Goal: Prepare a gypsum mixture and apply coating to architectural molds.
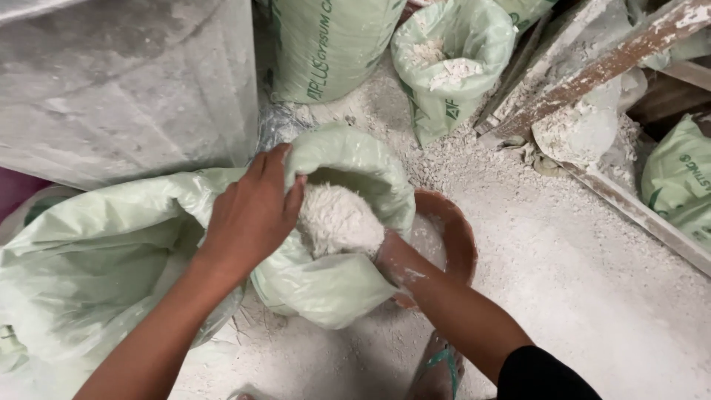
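A pale green woven sack (pixel 348 285) lies tipped on the dusty floor, its open mouth full of white powder (pixel 339 218). My left hand (pixel 252 215) grips the rolled upper rim of the sack's mouth. My right hand (pixel 392 259) is powder-covered and reaches into the mouth from below, mostly hidden by the sack's lip, so I cannot see whether it holds anything. A brown round bowl (pixel 458 233) with powder inside sits just right of the sack, against my right forearm.
A second open green sack (pixel 452 70) with powder stands behind, beside a full printed sack (pixel 326 44). A large grey plastic-covered bulk (pixel 126 81) fills the upper left. Dusty wooden planks (pixel 592 74) lean at right. My foot in a sandal (pixel 437 370) shows below.
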